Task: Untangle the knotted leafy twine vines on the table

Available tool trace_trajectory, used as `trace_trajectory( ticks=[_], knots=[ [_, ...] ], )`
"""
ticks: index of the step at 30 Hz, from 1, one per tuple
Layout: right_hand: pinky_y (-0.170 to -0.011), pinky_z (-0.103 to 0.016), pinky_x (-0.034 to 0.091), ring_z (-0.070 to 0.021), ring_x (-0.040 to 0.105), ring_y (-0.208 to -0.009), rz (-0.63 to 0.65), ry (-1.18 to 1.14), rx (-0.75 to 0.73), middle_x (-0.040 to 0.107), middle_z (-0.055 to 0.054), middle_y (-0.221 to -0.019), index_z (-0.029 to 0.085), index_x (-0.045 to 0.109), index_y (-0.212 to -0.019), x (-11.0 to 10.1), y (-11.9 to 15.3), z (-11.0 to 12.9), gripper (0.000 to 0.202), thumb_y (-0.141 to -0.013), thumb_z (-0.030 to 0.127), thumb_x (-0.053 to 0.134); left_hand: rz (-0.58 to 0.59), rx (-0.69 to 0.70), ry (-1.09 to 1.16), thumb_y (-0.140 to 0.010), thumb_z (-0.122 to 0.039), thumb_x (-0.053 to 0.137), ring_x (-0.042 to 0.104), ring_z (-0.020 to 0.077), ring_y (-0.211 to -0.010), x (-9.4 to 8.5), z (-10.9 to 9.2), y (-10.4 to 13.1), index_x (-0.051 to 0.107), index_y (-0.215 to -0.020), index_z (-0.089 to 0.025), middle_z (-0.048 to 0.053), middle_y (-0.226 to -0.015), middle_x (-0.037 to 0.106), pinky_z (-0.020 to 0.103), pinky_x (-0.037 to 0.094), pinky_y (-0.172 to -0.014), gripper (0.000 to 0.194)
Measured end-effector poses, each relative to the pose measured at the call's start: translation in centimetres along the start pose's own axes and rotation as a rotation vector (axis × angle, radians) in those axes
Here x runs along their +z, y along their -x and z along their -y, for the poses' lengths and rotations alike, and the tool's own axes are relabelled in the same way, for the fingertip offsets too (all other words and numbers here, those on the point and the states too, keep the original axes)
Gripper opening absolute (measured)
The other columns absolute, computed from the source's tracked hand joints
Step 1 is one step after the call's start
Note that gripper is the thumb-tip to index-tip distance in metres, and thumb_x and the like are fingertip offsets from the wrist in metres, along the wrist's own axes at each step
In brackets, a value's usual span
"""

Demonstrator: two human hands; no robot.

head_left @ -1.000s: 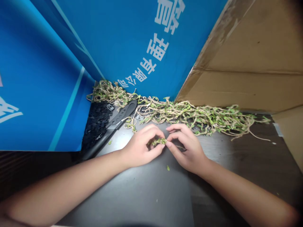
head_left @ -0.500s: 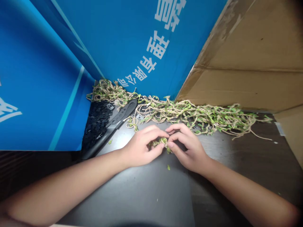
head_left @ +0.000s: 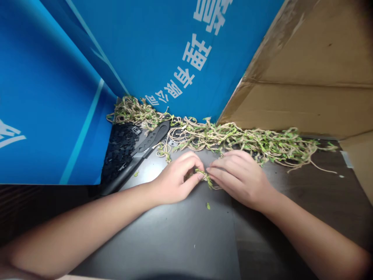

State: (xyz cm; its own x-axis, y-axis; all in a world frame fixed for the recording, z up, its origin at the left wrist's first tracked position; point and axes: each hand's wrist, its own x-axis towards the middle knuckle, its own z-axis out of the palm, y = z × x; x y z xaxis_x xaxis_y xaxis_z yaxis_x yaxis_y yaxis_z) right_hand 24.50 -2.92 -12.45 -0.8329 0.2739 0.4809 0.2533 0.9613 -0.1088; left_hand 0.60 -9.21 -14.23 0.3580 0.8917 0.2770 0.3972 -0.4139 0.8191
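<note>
A small bundle of leafy twine (head_left: 207, 179), tan cord with green leaves, is between my hands over the grey mat. My left hand (head_left: 179, 177) is closed, thumb and forefinger pinching the bundle's left side. My right hand (head_left: 240, 177) is at its right side with the fingers drawn together at the twine; the thumb and whatever lies under the palm are hidden. A loose strand of cord shows below the right fingertips. Just behind the hands lies a long tangled heap of the same leafy twine (head_left: 247, 140).
A second heap of leafy twine (head_left: 132, 112) sits at the back left. A black-handled tool (head_left: 154, 138) lies beside many small dark pieces (head_left: 116, 146). Blue printed panels (head_left: 163, 50) and cardboard (head_left: 305, 105) wall the back. A loose leaf (head_left: 208, 206) is on the grey mat (head_left: 175, 241).
My right hand has turned so its back faces up, and its curled fingers have straightened and come together. More of the bundle shows between the hands. My left hand keeps its pinch.
</note>
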Motion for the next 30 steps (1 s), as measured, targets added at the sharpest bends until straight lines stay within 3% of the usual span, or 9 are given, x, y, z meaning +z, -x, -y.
trace_trajectory(
  ticks=[6, 12, 18, 30],
  knots=[
    [-0.094, -0.043, 0.051, -0.0197, 0.066, -0.092, 0.019, -0.024, -0.103, 0.074, -0.007, -0.109, 0.019, 0.065, -0.119, -0.6, -0.7, 0.4, 0.023, -0.104, 0.015, 0.048, 0.037, -0.03, -0.017, -0.098, -0.021, 0.056, 0.055, 0.0133, -0.081, 0.1, -0.1, 0.1, 0.061, -0.1, -0.017, 0.006, -0.103, 0.059, 0.028, 0.047, -0.073, 0.006],
    [-0.095, -0.04, 0.05, -0.0171, 0.066, -0.088, -0.01, -0.042, -0.097, 0.075, -0.005, -0.103, 0.021, 0.067, -0.116, -0.5, -0.9, 0.8, 0.027, -0.106, 0.014, 0.043, 0.043, -0.04, 0.0, -0.099, -0.022, 0.056, 0.055, 0.0134, -0.082, 0.1, 0.0, 0.2, 0.062, -0.101, -0.018, 0.006, -0.103, 0.059, 0.028, 0.047, -0.073, 0.008],
    [-0.094, -0.04, 0.051, -0.0181, 0.066, -0.09, -0.064, -0.11, -0.082, 0.074, -0.008, -0.107, 0.017, 0.064, -0.12, 0.3, -0.1, 0.8, 0.022, -0.102, 0.012, 0.051, 0.022, -0.024, 0.03, -0.098, -0.022, 0.058, 0.055, 0.0134, -0.084, 0.0, 0.0, 0.0, 0.063, -0.1, -0.016, 0.006, -0.1, 0.06, 0.027, 0.046, -0.073, 0.007],
    [-0.085, -0.039, 0.053, -0.0189, 0.064, -0.09, -0.131, -0.133, -0.017, 0.072, -0.011, -0.104, 0.013, 0.063, -0.109, 1.5, 0.1, 0.7, 0.017, -0.093, 0.007, 0.068, 0.04, -0.041, 0.027, -0.099, -0.023, 0.058, 0.057, 0.0141, -0.087, -0.1, 0.2, 0.0, 0.063, -0.1, -0.016, 0.005, -0.1, 0.06, 0.029, 0.046, -0.078, 0.009]
  ],
)
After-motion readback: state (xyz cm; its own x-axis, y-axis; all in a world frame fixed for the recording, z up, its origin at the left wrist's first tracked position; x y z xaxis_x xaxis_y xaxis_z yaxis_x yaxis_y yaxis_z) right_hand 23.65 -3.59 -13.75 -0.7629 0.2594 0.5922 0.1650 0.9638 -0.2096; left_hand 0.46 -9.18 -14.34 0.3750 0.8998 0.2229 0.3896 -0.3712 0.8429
